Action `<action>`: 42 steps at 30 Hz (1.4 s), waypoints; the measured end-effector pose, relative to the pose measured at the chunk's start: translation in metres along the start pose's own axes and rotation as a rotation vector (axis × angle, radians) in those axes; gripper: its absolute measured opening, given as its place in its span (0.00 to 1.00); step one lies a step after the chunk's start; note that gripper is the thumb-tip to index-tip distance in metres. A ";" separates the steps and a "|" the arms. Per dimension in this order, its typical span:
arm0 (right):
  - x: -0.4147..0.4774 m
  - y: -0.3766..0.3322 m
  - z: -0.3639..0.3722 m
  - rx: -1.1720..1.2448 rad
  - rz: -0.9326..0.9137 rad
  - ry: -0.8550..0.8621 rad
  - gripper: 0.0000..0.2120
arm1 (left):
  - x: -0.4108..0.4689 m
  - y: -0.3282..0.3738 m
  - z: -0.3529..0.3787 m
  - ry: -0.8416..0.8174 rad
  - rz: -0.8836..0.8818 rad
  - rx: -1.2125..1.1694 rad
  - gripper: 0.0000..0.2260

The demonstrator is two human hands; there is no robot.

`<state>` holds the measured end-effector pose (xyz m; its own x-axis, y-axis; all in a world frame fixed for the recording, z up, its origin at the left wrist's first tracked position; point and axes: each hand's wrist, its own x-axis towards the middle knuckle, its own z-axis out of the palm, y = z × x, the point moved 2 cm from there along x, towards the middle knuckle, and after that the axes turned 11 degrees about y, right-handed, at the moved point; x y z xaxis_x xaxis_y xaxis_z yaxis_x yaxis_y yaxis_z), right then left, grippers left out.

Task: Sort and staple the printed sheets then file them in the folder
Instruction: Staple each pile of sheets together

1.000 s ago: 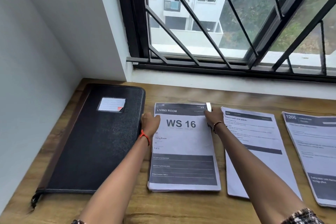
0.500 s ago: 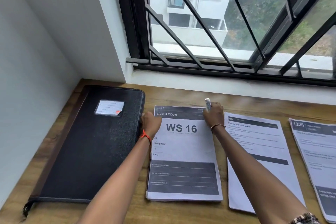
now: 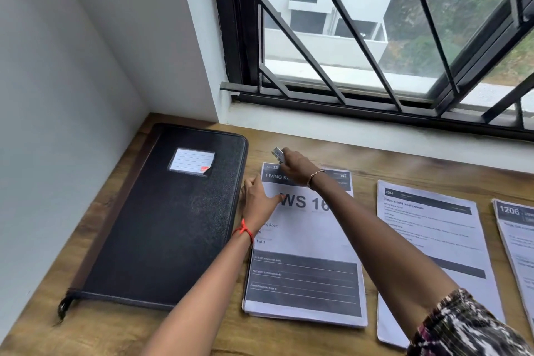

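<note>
At the far-left corner of the WS 16 stack (image 3: 306, 243), on the window side of the desk (image 3: 375, 159), the right hand (image 3: 297, 167) was curled round a small silver stapler (image 3: 278, 154). That arm reached in diagonally from the near-right, crossing over the sheet's header. The stapler's nose stuck out past the fingers, pointing far-left, right at the stack's far edge. Couldn't tell if its mouth was actually over the paper corner or just off it. The left hand (image 3: 258, 202) lay on the stack's left margin, just nearer than the stapler, with fingers roughly straight and thumb out onto the "WS" print. It was pressing the sheets flat and gripping nothing. The stack sat mid-desk, long axis running from near edge to far edge, top sheet marked "1 of 3". The black folder (image 3: 161, 225) was closed, just left of the stack and roughly parallel to it, close beside the left hand's fingers. Two more stacks lay further right: a second stack (image 3: 433, 240) just beside WS 16, and a third stack (image 3: 517, 234) cut off at the frame edge. My read: the staple goes in that far-left corner, so what matters is the stapler's mouth against the corner. A short slide toward the near-right should seat it, with the left hand pinning the sheets so they don't fan. Left hand was the nearer one to the folder for filing.
</note>
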<state>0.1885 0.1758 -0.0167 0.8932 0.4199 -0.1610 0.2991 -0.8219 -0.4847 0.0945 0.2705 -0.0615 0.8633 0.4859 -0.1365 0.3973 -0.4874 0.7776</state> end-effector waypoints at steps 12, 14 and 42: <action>0.004 0.005 0.006 0.045 0.015 0.006 0.04 | 0.011 -0.001 -0.001 0.002 -0.088 -0.099 0.12; 0.004 0.009 0.008 0.087 0.022 0.018 0.03 | 0.011 0.006 -0.005 -0.005 -0.157 -0.174 0.04; -0.003 0.023 0.019 0.341 -0.009 0.127 0.06 | 0.023 0.029 -0.007 0.117 -0.276 -0.151 0.10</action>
<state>0.1861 0.1625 -0.0433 0.9319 0.3581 -0.0576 0.1974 -0.6340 -0.7477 0.1239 0.2730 -0.0379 0.6843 0.6691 -0.2899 0.5530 -0.2170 0.8044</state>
